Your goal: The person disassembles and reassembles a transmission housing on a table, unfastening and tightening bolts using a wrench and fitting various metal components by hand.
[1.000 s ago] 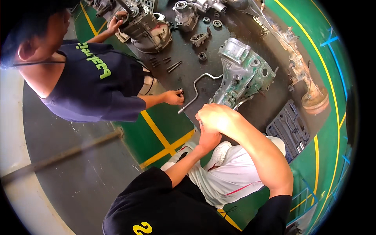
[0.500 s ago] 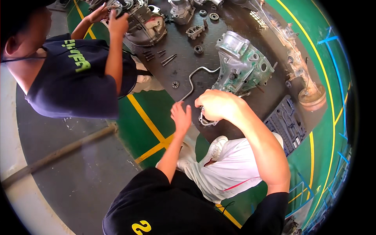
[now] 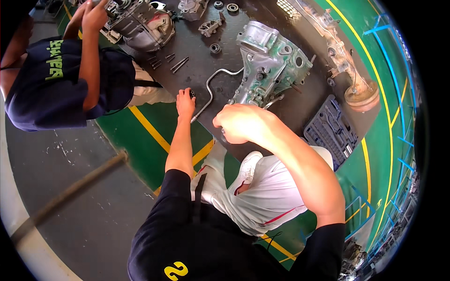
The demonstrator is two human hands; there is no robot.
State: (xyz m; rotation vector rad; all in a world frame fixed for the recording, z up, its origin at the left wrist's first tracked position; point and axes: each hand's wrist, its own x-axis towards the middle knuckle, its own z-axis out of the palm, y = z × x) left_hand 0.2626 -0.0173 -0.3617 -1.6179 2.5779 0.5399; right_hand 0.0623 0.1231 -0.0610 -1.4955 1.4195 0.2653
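My left hand [image 3: 185, 104] reaches over the table's near-left edge, its fingers closed around a small dark ring bearing [image 3: 192, 93]. My right hand [image 3: 238, 122] is curled palm down at the near edge, in front of the large housing. Its fingers are on a thin metal frame-like part, now almost wholly hidden beneath the hand. Between the hands and beyond them lies a bent silver pipe [image 3: 209, 89]. The large greenish-grey gearbox housing [image 3: 269, 70] stands just past my right hand.
A co-worker at the left handles another gearbox [image 3: 149, 28]. Several bolts [image 3: 179, 64], a gear [image 3: 215, 48] and a small bracket [image 3: 211, 27] lie on the dark table. To the right are a tool case [image 3: 332, 126] and a rusty axle [image 3: 358, 86].
My left hand has moved forward and left onto the ring bearing. My right hand remains near the housing, and the frame-like part under it is now more hidden. The view has shifted.
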